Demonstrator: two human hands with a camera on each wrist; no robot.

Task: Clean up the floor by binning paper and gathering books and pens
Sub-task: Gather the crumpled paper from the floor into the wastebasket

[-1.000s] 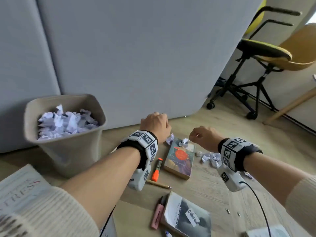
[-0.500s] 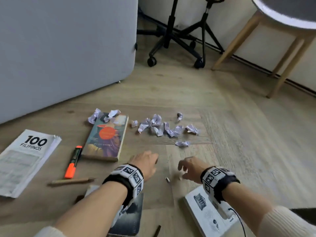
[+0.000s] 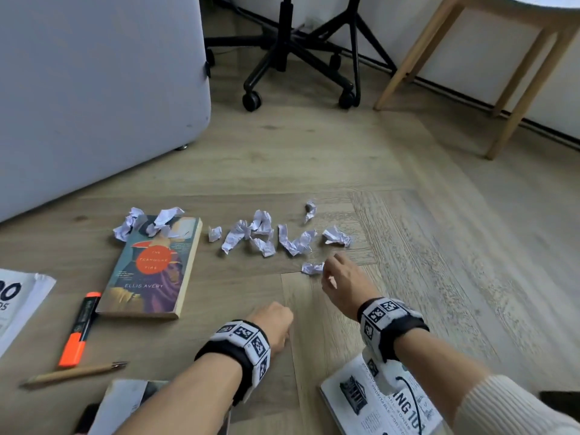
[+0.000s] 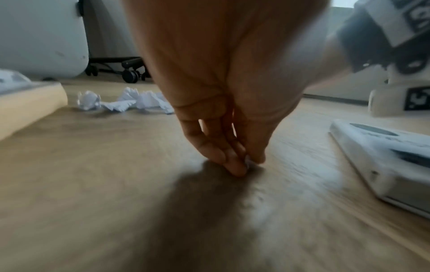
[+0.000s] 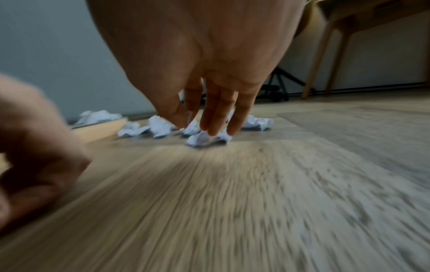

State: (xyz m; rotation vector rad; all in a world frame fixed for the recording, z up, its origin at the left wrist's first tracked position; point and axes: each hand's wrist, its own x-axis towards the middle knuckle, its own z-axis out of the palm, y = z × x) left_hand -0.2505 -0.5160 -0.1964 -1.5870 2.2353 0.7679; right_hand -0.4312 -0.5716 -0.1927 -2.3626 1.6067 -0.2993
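Several crumpled white paper balls [image 3: 262, 233] lie in a row on the wooden floor, two of them on the top of a teal book [image 3: 153, 265]. My right hand [image 3: 328, 274] reaches down at the nearest ball [image 3: 312, 267]. In the right wrist view its straight fingers [image 5: 215, 127] touch that ball [image 5: 202, 140], while the thumb and forefinger seem to pinch a small white scrap. My left hand [image 3: 281, 323] is curled at the floor nearer to me, and its fingertips [image 4: 237, 169] pinch a tiny pale scrap. An orange highlighter [image 3: 78, 331] and a wooden pen [image 3: 72, 373] lie at the left.
A white book [image 3: 361, 400] lies under my right wrist, another book [image 3: 122, 400] is at the bottom left and a white booklet [image 3: 18, 302] at the left edge. A grey panel [image 3: 94, 89], a wheeled chair base [image 3: 298, 58] and wooden table legs [image 3: 530, 89] stand behind.
My view swung right, away from the bin, and moved closer to the floor. The right hand moved forward to the nearest paper ball. The left hand closed on the small scrap.
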